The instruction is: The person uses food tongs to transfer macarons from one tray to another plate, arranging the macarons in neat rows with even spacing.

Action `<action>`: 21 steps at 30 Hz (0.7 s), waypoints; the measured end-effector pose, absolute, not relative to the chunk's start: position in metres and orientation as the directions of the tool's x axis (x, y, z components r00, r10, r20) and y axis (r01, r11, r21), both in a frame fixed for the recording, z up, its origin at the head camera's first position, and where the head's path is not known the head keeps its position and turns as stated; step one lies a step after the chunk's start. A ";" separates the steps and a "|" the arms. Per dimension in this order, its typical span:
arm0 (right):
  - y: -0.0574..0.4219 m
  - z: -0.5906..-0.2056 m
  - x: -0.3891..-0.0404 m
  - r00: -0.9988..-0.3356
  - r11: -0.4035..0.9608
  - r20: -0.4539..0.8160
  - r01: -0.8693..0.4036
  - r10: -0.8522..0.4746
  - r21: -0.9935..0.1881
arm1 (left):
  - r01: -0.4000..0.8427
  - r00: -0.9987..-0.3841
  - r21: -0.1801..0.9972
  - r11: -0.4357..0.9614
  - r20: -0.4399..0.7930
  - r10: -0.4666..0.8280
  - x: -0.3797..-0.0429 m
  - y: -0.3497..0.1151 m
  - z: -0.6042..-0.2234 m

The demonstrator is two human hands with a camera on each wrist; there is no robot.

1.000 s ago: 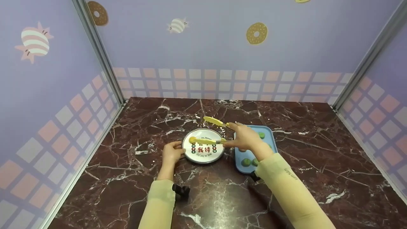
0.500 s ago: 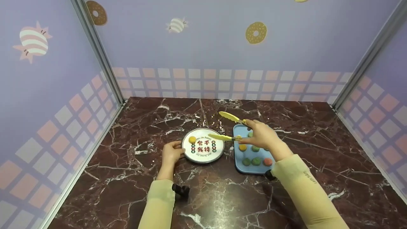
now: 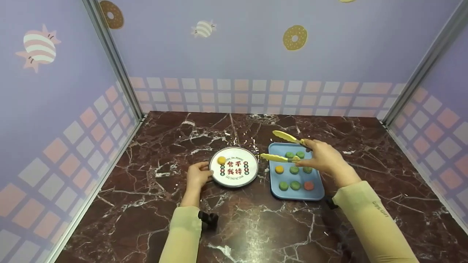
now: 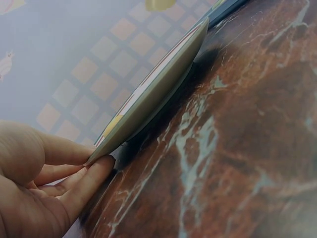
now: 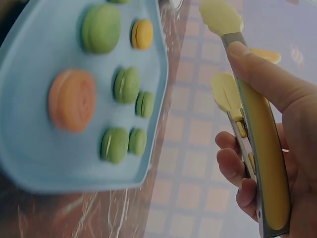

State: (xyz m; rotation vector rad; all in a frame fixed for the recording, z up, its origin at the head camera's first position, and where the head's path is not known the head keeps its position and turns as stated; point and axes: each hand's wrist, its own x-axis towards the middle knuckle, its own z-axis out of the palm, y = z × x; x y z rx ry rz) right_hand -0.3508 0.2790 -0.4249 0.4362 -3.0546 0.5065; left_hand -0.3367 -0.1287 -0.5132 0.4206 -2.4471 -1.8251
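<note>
My left hand point(image 3: 197, 176) pinches the left rim of a round white plate point(image 3: 234, 180) with red and dark lettering; in the left wrist view, thumb and fingers clasp the plate's edge point(image 4: 158, 91). One yellow macaron point(image 3: 221, 160) lies on the plate near its upper left. My right hand point(image 3: 325, 157) grips yellow-tipped tongs point(image 5: 265, 148), their arms spread apart with nothing between the tips. The tongs hang over the upper part of a blue tray point(image 3: 318, 188). On that tray sit several green macarons point(image 3: 294, 185), a yellow macaron point(image 3: 279, 169) and a pinkish-orange macaron point(image 3: 309, 186).
Tray and plate stand side by side on a dark red marbled tabletop point(image 3: 234, 233), a narrow gap between them. Purple panels with a checked band point(image 3: 256, 91) enclose the back and both sides. A black wrist strap point(image 3: 208, 218) shows at the left sleeve.
My right hand has carried the open tongs rightward from above the plate to above the tray, leaving the yellow macaron on the plate. The left hand stays at the rim.
</note>
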 end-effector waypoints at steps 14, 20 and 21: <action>0.319 -0.427 -0.350 -0.974 0.937 0.000 -0.220 -0.228 -0.271 | -0.183 -0.964 0.948 0.259 -0.121 -0.239 -0.335 -0.129 -0.512; 0.329 -0.429 -0.354 -0.975 0.943 -0.017 -0.210 -0.221 -0.257 | -0.186 -0.963 0.958 0.219 -0.133 -0.237 -0.335 -0.129 -0.512; 0.330 -0.429 -0.354 -0.975 0.943 -0.018 -0.210 -0.222 -0.257 | -0.186 -0.962 0.958 0.218 -0.133 -0.239 -0.335 -0.130 -0.512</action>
